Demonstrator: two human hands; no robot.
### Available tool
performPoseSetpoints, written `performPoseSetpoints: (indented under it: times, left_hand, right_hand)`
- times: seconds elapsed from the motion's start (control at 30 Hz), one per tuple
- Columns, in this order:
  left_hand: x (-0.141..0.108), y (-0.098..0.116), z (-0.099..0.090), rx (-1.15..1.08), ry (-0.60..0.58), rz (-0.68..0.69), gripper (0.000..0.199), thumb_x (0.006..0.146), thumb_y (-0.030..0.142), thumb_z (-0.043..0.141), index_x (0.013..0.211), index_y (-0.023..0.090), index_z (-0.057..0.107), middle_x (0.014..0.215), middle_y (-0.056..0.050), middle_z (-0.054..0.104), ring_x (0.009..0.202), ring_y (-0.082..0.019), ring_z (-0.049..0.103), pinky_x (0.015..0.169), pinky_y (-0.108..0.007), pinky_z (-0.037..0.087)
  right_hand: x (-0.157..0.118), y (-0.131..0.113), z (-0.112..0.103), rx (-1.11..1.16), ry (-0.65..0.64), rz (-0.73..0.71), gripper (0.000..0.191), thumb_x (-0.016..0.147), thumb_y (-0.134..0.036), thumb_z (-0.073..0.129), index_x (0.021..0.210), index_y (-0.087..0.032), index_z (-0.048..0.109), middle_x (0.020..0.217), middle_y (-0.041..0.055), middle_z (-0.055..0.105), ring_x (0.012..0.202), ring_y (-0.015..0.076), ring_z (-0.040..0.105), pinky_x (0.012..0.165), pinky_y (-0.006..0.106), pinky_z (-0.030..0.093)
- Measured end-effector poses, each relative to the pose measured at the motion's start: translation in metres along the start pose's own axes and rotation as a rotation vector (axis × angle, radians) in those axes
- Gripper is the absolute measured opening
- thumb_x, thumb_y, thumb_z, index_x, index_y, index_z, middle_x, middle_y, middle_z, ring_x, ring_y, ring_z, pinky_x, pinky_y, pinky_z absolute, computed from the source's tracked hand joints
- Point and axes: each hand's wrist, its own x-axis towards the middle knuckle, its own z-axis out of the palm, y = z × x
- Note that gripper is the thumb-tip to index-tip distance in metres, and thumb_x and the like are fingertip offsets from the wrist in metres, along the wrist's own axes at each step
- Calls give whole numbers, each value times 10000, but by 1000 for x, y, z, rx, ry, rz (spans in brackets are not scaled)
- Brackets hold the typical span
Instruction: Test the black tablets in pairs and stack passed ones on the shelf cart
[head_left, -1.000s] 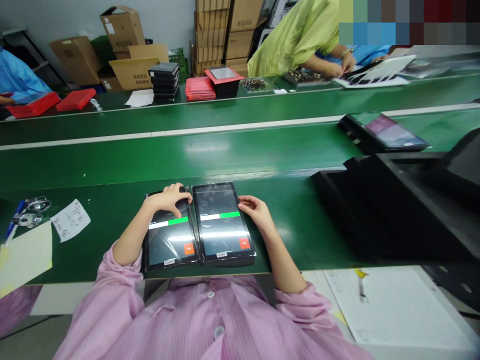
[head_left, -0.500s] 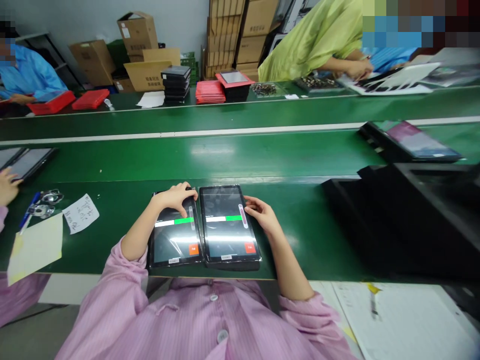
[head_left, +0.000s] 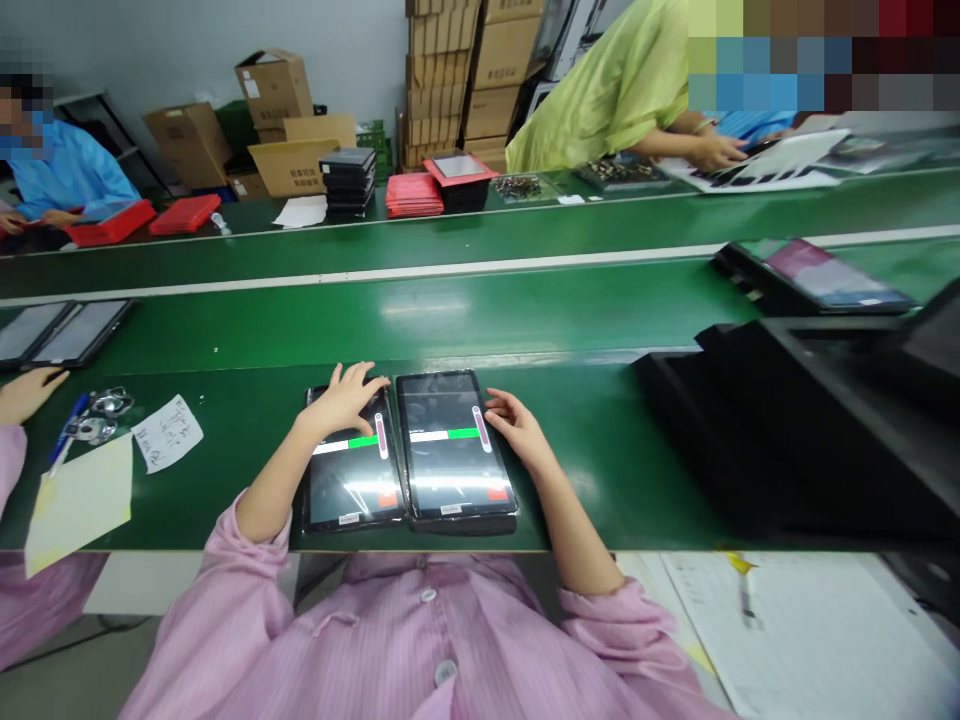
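Two black tablets lie side by side at the green table's near edge. Each lit screen shows a white and green bar, a volume-like slider and a red-orange square near the bottom. My left hand (head_left: 335, 407) rests over the upper part of the left tablet (head_left: 349, 485), fingers spread, fingertips at its top right corner. Beside the right edge of the right tablet (head_left: 450, 470) is my right hand (head_left: 521, 425), fingers apart and slightly bent, the tips at the edge. Whether they press on it I cannot tell.
Black foam trays (head_left: 787, 430) stand at right, a tablet (head_left: 832, 275) behind them. At left lie a handwritten note (head_left: 169, 433), a yellowish sheet (head_left: 82, 505), a blue pen (head_left: 69, 428) and a neighbour's hand (head_left: 28, 397). Across the belt, co-workers sit near red trays (head_left: 184, 215).
My left hand's fingers have spread and lifted slightly, and the left tablet's slider shows brighter. The right hand stays at its tablet's edge. The neighbour's hand at left has moved further into view.
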Motion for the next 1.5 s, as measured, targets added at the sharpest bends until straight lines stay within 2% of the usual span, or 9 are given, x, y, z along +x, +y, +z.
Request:
performPoseSetpoints:
  times: [0.2, 0.43, 0.53, 0.7, 1.03, 1.17, 1.23, 1.33, 1.5]
  left_hand:
    - [-116, 50, 35, -41, 39, 79, 1224, 551, 432, 937, 1554, 357, 239, 1647, -174, 123, 1509, -422, 129, 1159, -724, 58]
    - [-179, 49, 128, 58, 511, -333, 1203, 638, 287, 891, 1574, 396, 145, 1655, -194, -5, 1468, -520, 170, 1054, -841, 5]
    - [-174, 33, 144, -105, 625, -405, 1343, 569, 358, 923, 1592, 286, 56, 1636, -246, 63, 1471, -506, 184, 1105, -790, 137]
    - [-161, 8, 146, -374, 522, -436, 1423, 519, 353, 936, 1585, 250, -1, 1570, -215, 337, 1392, -424, 420, 1081, -587, 442]
    - [-98, -9, 111, -490, 542, -462, 1338, 612, 338, 867, 1569, 285, -68, 1525, -178, 423, 1389, -368, 441, 1129, -566, 366]
    - [-75, -47, 107, -657, 425, -385, 1394, 558, 459, 877, 1563, 230, -62, 1540, -257, 353, 1366, -396, 453, 1096, -596, 368]
    - [-53, -73, 99, -840, 457, -381, 1183, 707, 546, 752, 1553, 203, -1, 1495, -262, 421, 1263, -335, 563, 1017, -530, 460]
    - [-15, -102, 82, -881, 730, -544, 608, 940, 488, 452, 1438, 160, 335, 1264, -192, 640, 1092, -242, 657, 946, -420, 506]
    - [12, -106, 70, -745, 985, -633, 314, 949, 357, 420, 1105, 157, 605, 857, -57, 694, 775, -172, 656, 773, -284, 512]
  right_hand:
    - [-100, -8, 9, -294, -189, -271, 1229, 655, -611, 838, 1588, -272, 114, 1598, 187, 199, 1475, 408, 246, 1160, 593, 316]
    - [-161, -3, 41, -590, 139, -406, 1038, 764, -412, 827, 1567, -326, 175, 1609, 174, 72, 1443, 442, 305, 1088, 650, 406]
    - [-155, -5, 50, -630, 140, -453, 962, 818, -358, 784, 1568, -330, 181, 1621, 168, 23, 1465, 445, 261, 1087, 658, 406]
    - [-137, -11, 62, -667, 183, -443, 988, 849, -294, 745, 1590, -298, 91, 1622, 185, -66, 1474, 446, 240, 1095, 651, 402]
    - [-68, -21, 57, -687, 130, -381, 1158, 757, -280, 822, 1587, -348, 18, 1613, 179, -114, 1438, 469, 300, 1101, 639, 392]
    - [-29, -31, 34, -648, 43, -322, 1243, 611, -444, 912, 1581, -318, 145, 1620, 184, -1, 1457, 483, 227, 1109, 669, 335]
    - [5, -34, 20, -543, 54, -322, 1110, 633, -564, 859, 1541, -269, 292, 1577, 189, 225, 1442, 438, 280, 1116, 641, 332]
    - [58, -29, 4, -237, 203, -274, 578, 836, -588, 608, 1266, -203, 587, 1261, 150, 607, 1221, 324, 549, 1049, 519, 432]
    - [89, -6, -2, -57, 439, -185, 381, 835, -535, 501, 949, -187, 605, 798, 67, 646, 781, 235, 615, 807, 406, 513]
